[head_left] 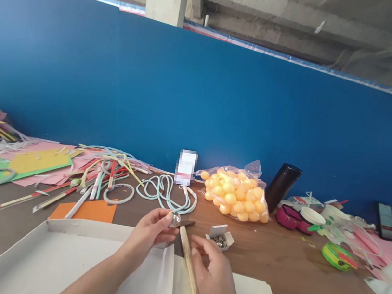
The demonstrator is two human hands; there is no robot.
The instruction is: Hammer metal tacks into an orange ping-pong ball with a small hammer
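My left hand [148,237] is closed, pinching a shiny silver ball [174,220] between thumb and fingers. Just beyond the ball lies the dark, pointed metal head of a hammer [189,258]; its pale wooden handle runs back toward me. Beside that handle is my right hand [211,271], its fingers loosely curved and apart, with nothing visible in them. Whether it touches the handle I cannot tell. A small open white box [229,240] of little metal pieces, perhaps thumbtacks, stands right of the hammer head. Under my left forearm is a shallow white box [86,253].
Behind my hands lie a coiled pale-blue cord [160,190] and a bag of orange balls [234,198]. A black bottle [283,186] leans near the blue partition [203,94]. Coloured paper [41,159] and sticks spread left; a green tape measure [336,257] and phone [385,222] are right.
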